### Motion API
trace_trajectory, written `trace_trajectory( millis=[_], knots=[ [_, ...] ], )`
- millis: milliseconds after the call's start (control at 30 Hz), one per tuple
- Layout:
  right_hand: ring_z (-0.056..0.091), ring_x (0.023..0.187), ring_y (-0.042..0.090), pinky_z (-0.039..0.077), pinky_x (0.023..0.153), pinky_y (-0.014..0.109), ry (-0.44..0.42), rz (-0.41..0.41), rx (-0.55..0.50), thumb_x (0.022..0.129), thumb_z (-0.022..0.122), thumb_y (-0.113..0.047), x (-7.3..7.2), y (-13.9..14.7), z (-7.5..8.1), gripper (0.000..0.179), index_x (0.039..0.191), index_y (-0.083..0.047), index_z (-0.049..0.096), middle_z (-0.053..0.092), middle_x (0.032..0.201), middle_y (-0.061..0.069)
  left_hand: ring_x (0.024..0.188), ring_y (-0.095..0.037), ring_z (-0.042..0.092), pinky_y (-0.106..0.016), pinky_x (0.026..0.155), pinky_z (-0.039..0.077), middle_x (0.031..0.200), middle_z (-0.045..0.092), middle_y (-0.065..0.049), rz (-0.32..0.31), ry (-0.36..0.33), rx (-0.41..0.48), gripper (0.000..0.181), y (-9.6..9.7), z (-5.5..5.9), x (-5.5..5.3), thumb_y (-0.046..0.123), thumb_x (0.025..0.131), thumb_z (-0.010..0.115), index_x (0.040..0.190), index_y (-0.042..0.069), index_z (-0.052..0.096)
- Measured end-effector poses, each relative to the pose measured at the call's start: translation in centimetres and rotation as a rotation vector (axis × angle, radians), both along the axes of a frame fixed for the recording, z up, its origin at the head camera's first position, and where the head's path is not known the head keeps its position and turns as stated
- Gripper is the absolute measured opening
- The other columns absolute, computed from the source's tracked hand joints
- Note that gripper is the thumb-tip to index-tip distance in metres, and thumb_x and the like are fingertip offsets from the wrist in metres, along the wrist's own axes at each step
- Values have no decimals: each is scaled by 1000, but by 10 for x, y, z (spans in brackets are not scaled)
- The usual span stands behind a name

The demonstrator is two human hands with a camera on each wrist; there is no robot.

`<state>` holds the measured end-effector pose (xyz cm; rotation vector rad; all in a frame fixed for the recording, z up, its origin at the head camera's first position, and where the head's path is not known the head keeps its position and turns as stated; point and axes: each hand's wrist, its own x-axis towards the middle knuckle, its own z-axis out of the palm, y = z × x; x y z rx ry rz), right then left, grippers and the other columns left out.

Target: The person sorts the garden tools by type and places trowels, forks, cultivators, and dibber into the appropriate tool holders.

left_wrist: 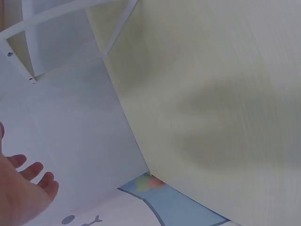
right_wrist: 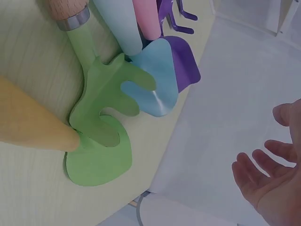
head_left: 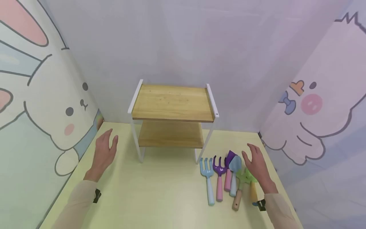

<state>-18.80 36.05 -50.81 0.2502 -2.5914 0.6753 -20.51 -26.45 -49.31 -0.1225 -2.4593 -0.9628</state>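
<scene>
1. Garden forks [head_left: 206, 172] and trowels [head_left: 235, 163] lie grouped on the bench [head_left: 160, 194], front-right of the two-tier shelf [head_left: 172, 103], handles [head_left: 210, 190] on the near side, presumably for easy reach.
2. Left grip [head_left: 103, 152]: fingers loosely parted, holding nothing.
3. Right grip [head_left: 259, 165]: fingers relaxed, apart, near the green garden fork [right_wrist: 101, 92], holding nothing.

Pink-handled purple square-tipped trowel [right_wrist: 188, 63] partly hidden under light-blue rounded trowel [right_wrist: 160, 77]; right wrist view cuts off yellow-handled green trowel [right_wrist: 61, 134]; left wrist view crops white shelf frame [left_wrist: 47, 17].
</scene>
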Motion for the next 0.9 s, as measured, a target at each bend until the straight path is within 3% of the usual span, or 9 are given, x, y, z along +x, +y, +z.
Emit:
trace_trajectory(
  millis=[167, 400, 567, 733, 900],
  knots=[
    [52, 102, 39, 45, 79, 54, -10, -22, -47, 93, 61, -15, 14, 1, -2, 44, 130, 5, 47, 49, 122, 25, 126, -47, 34, -60, 101, 25, 138, 42, -26, -25, -22, 94, 48, 11, 3, 7, 27, 103, 41, 141, -2, 38],
    [58, 100, 37, 48, 79, 51, -17, -37, -111, 95, 59, -16, 22, -2, 0, 43, 130, 5, 47, 53, 122, 23, 122, -39, 42, -55, 98, 32, 134, 48, -21, -21, 5, 175, 46, 23, 14, 8, 29, 103, 39, 140, 2, 41],
    [62, 96, 30, 52, 76, 43, -48, -64, -165, 94, 60, -19, 30, -8, 1, 42, 129, 2, 50, 57, 122, 18, 116, -28, 50, -37, 93, 39, 133, 53, -11, -25, 3, 234, 43, 31, 19, 11, 31, 103, 39, 139, 7, 44],
    [64, 97, 27, 53, 76, 36, -106, -100, -215, 94, 60, -24, 36, -15, 1, 40, 128, -3, 53, 60, 120, 15, 114, -17, 51, -16, 87, 37, 132, 55, -1, -30, 0, 277, 39, 38, 24, 15, 32, 103, 40, 137, 17, 48],
    [64, 96, 30, 52, 73, 20, -137, -128, -260, 94, 61, -26, 39, -22, 2, 38, 125, -6, 55, 62, 117, 13, 112, -11, 55, -12, 87, 39, 126, 60, -2, -54, 29, 371, 34, 47, 30, 18, 29, 102, 42, 133, 21, 53]
  ],
)
